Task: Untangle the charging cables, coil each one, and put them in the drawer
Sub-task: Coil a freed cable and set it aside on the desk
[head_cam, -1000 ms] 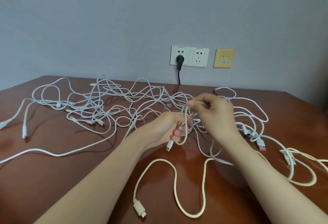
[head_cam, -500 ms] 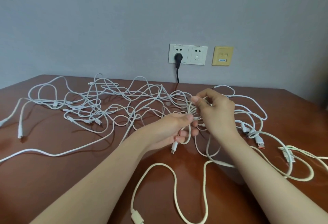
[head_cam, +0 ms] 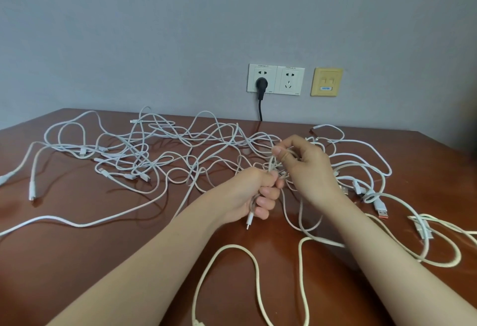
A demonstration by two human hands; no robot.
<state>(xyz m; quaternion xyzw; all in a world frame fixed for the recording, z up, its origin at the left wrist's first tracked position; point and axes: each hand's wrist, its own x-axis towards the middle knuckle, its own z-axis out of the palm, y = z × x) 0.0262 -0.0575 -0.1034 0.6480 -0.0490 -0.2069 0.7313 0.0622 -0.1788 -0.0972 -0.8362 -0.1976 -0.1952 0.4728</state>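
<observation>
Even soft daylight, faint cable shadows and mild sheen on counter (head_cam: pixel 77 261), wide-angle bend at edges, slight softness.

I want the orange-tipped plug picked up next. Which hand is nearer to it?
Right. The right hand pinches the cables up and left of the orange-tipped plug; the left hand grips them farther left, beyond the right hand.
</observation>
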